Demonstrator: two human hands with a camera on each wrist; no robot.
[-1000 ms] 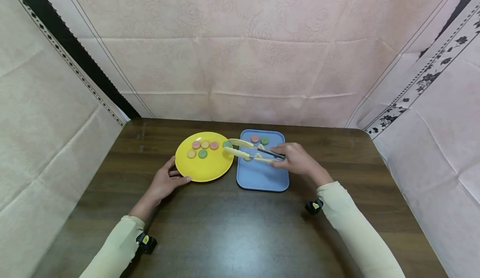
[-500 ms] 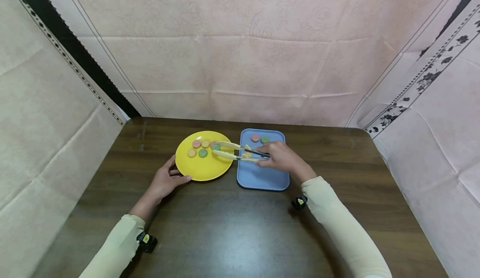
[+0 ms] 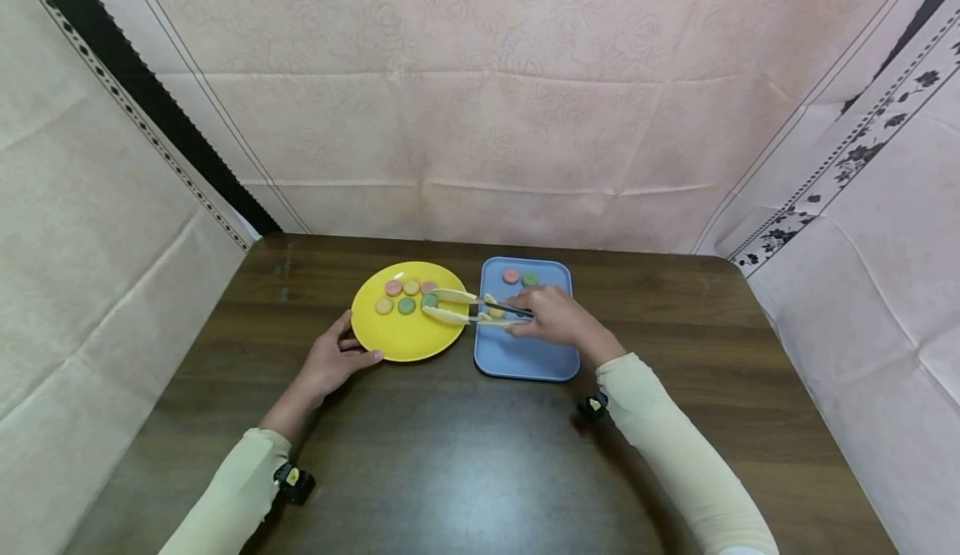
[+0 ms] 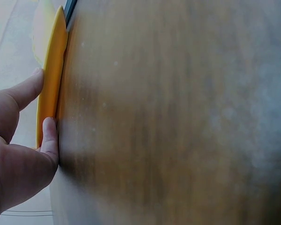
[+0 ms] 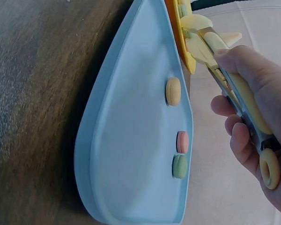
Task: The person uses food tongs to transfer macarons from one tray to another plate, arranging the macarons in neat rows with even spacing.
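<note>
We see the right hand [image 3: 553,316] gripping the pale-yellow-and-dark serving tongs [image 3: 453,295], whose tips hang over the glossy yellow round plate [image 3: 408,342]. The round green macaron-like cookie [image 3: 430,300] sits at those tips, on the plate's side nearest the right hand; we cannot tell whether both tips touch it. The left hand [image 3: 337,359] is spread along the plate's rim, index finger and thumb fairly straight against it, not wrapped round.

If the tips part unevenly or drag, the green cookie could roll or slide, nudging the round pink cookie [image 3: 428,287] just beyond it. Should the left hand press down hard on the rim, we judge the plate might tip. Below the right hand, the round cream-yellow cookie [image 5: 173,91] on the pale blue rectangular tray [image 3: 525,355] could be knocked if the wrist drops.

The tongs point from the right hand towards the left hand's side, their long axis running crosswise in front of the person; the looped end lies back by the right palm.
</note>
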